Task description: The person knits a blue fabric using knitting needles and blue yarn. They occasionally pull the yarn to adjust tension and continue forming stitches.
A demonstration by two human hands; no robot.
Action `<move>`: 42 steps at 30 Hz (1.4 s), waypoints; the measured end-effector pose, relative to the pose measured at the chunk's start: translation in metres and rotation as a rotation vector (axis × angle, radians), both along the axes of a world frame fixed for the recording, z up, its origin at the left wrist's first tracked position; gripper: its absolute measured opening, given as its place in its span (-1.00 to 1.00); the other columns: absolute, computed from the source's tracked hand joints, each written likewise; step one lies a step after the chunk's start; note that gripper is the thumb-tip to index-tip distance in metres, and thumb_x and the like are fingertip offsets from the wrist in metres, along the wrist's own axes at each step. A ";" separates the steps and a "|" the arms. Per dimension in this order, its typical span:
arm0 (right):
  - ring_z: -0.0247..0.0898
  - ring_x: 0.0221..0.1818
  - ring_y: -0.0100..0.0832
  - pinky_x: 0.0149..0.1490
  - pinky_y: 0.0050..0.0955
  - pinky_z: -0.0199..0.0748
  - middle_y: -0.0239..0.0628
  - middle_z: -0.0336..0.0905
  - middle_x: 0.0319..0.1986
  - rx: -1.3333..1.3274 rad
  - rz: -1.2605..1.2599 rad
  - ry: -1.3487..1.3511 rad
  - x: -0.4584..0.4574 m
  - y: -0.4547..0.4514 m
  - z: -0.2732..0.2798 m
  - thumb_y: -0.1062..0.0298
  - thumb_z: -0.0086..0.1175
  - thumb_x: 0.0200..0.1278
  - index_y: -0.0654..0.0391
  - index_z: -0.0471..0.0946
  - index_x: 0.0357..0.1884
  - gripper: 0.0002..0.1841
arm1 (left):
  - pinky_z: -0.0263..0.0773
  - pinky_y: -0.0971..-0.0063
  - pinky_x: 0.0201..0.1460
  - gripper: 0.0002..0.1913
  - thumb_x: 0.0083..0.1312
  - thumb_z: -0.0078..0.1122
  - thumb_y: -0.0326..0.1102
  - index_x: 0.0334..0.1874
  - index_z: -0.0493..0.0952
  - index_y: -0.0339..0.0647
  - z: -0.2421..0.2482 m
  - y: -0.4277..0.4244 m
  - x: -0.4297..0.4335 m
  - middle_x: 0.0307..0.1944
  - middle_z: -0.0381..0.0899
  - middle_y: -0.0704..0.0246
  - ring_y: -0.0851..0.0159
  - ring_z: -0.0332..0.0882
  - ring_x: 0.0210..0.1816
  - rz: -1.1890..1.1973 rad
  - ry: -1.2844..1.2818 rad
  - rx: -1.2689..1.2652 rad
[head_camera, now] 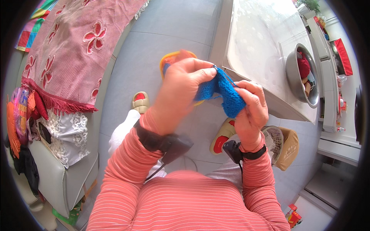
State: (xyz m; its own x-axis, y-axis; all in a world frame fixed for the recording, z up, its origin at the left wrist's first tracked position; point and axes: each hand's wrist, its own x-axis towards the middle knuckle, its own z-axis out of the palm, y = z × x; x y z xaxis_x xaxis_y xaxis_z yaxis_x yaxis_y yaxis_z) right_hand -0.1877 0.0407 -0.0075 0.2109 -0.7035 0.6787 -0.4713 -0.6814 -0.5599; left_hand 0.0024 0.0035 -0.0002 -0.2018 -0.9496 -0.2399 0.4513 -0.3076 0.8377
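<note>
A piece of blue knitted fabric (231, 96) hangs between my two hands, folded over with its textured stitches showing. My left hand (185, 86), blurred, pinches the upper edge of the knitting between thumb and forefinger. A small dark tip, perhaps of a needle or hook, shows at that pinch. On the other side, my right hand (251, 106) grips the right edge of the fabric, and a strand of blue yarn (228, 77) runs up from its fingers to the left fingertips. Behind my left hand stands a yellow-rimmed basket (162, 62) with orange and blue contents, partly hidden.
At right is a white-topped table (257, 43) bearing a metal basin (292, 69) with red items. A sofa (49, 170) under a red patterned cover (72, 55) lies at left. Slippers (140, 102) and a brown bag (289, 148) are on the tiled floor (162, 26).
</note>
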 end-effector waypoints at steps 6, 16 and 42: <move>0.49 -0.31 -0.17 -0.25 -0.32 0.50 -0.06 0.55 -0.12 -0.205 -0.062 0.147 0.011 0.000 -0.006 0.71 0.22 -0.08 0.36 0.59 -0.13 -0.65 | 0.61 0.56 -0.17 -0.91 0.38 0.24 -0.45 -0.14 0.62 -0.30 -0.007 0.000 -0.009 -0.27 0.69 0.35 0.44 0.65 -0.29 0.081 0.024 0.012; 0.53 -0.20 -0.09 -0.09 -0.27 0.56 -0.01 0.52 -0.08 -0.177 -0.161 0.268 0.020 0.003 -0.013 0.76 0.07 0.03 0.34 0.57 -0.07 -0.64 | 0.58 0.58 -0.20 -0.90 0.38 0.23 -0.47 -0.12 0.61 -0.30 -0.014 0.005 -0.023 -0.27 0.68 0.37 0.49 0.62 -0.29 0.123 -0.100 -0.055; 0.42 -0.25 -0.28 -0.21 -0.41 0.46 -0.11 0.46 -0.16 -0.014 -0.002 0.202 0.011 -0.003 -0.001 0.57 0.36 -0.07 0.21 0.62 0.09 -0.46 | 0.52 0.62 -0.27 -0.94 0.40 0.15 -0.48 -0.16 0.58 -0.30 -0.013 -0.002 -0.019 -0.29 0.65 0.39 0.53 0.57 -0.32 0.109 -0.256 -0.134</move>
